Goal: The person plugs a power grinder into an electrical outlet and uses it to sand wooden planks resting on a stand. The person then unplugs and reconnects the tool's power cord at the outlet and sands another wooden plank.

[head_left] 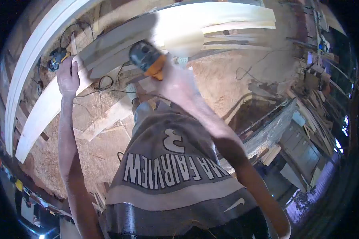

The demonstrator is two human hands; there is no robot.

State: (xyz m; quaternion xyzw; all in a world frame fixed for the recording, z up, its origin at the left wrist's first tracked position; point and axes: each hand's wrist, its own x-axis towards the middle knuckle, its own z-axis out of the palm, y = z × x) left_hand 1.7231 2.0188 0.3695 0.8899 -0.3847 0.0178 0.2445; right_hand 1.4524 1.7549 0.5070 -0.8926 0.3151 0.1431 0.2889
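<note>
A long curved wooden board [101,49] arcs across the upper view, brightly lit toward its right. My left hand [69,77] is at its near edge on the left, fingers curled over the wood. My right hand [179,83], smeared by motion, is closed on a dark handheld power tool with an orange part [149,59]. That tool is over the board's near side, left of the bright patch; I cannot tell whether it touches the wood. Just beyond my left hand is a second tool, black and yellow [58,59].
Another long curved strip [22,79] runs along the far left. Cords [105,83] trail across the dusty floor [223,71] near my feet. At the right, scrap boards [315,111] are piled near a pale beam [273,123] beside a dark hollow.
</note>
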